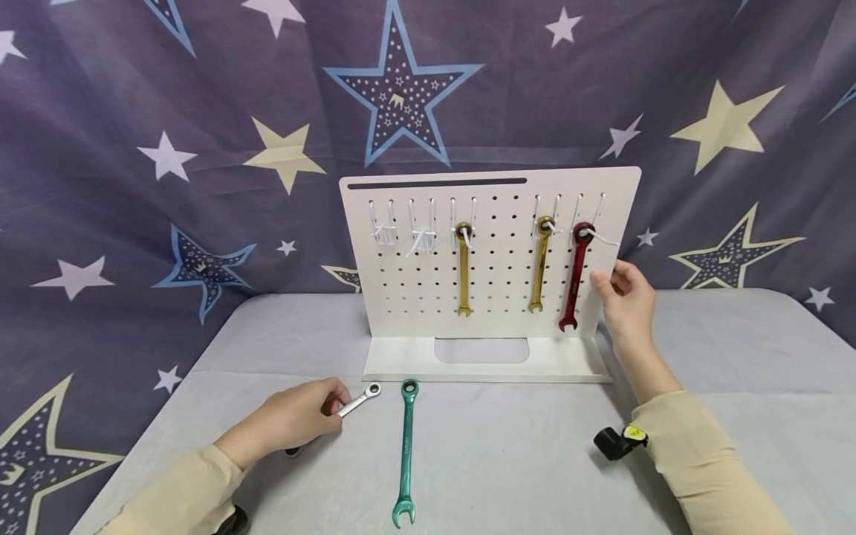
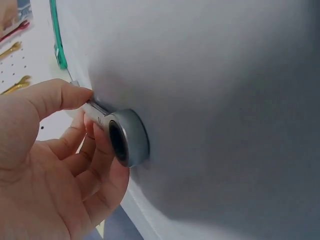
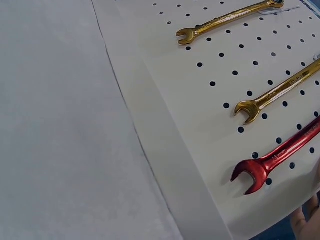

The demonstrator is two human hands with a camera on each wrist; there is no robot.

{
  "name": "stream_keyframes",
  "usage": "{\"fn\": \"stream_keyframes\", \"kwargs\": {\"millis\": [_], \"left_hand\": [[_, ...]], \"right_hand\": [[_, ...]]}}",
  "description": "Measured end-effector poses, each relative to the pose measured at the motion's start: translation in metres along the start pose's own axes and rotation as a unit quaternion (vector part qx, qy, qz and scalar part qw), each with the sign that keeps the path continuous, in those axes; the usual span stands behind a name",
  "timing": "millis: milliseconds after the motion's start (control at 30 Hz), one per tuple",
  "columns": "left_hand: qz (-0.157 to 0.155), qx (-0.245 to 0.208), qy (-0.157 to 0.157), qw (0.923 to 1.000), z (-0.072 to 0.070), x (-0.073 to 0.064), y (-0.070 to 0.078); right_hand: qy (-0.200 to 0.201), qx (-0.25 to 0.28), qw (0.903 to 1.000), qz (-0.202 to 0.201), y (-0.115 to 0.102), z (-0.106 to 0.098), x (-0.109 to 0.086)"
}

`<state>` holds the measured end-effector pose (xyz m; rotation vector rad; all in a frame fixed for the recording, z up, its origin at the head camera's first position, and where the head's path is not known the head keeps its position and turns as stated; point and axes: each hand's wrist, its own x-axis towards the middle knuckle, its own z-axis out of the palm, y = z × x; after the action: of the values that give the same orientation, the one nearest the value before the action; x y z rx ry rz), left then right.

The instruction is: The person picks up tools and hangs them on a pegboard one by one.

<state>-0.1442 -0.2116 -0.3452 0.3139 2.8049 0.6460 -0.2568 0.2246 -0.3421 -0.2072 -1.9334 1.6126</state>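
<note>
Low over the table, my left hand [image 1: 297,416] pinches a silver ratchet wrench [image 2: 131,137] between thumb and fingers. One ring end [image 1: 373,389] of it points toward the board; the larger ring lies close to the cloth in the left wrist view. Just right of that hand, a green wrench [image 1: 407,446] lies on the table, open end toward me. My right hand [image 1: 628,301] grips the right edge of a white pegboard [image 1: 495,297], thumb in front and fingers behind. Near that thumb hangs a red wrench [image 1: 575,279]; two gold wrenches [image 1: 464,275] hang farther left.
Two white hooks [image 1: 421,239] on the board's left side carry nothing. The board's base [image 1: 401,357] stands on a table with a pale grey cloth [image 1: 508,461]. Behind it hangs a dark curtain [image 1: 508,96] with stars.
</note>
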Motion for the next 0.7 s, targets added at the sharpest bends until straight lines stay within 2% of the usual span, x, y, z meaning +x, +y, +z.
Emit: {"fn": "stream_keyframes", "kwargs": {"millis": [233, 433, 567, 700], "left_hand": [[-0.010, -0.002, -0.007, 0.9999, -0.0010, -0.0012, -0.0005], [-0.010, -0.044, 0.000, 0.9990, -0.0025, -0.0011, -0.0010], [0.026, -0.073, 0.008, 0.9970, -0.0065, 0.0002, -0.0008], [0.068, -0.113, 0.012, 0.9912, -0.0092, 0.0057, 0.0052]], "right_hand": [[0.003, 0.011, 0.9999, -0.005, 0.0003, 0.0013, -0.0008], [0.002, 0.011, 0.9999, -0.003, -0.0006, 0.0006, -0.0003], [0.001, 0.009, 1.0000, -0.001, -0.0016, 0.0014, -0.0017], [-0.001, -0.005, 1.0000, 0.004, -0.0019, 0.0009, -0.0032]]}}
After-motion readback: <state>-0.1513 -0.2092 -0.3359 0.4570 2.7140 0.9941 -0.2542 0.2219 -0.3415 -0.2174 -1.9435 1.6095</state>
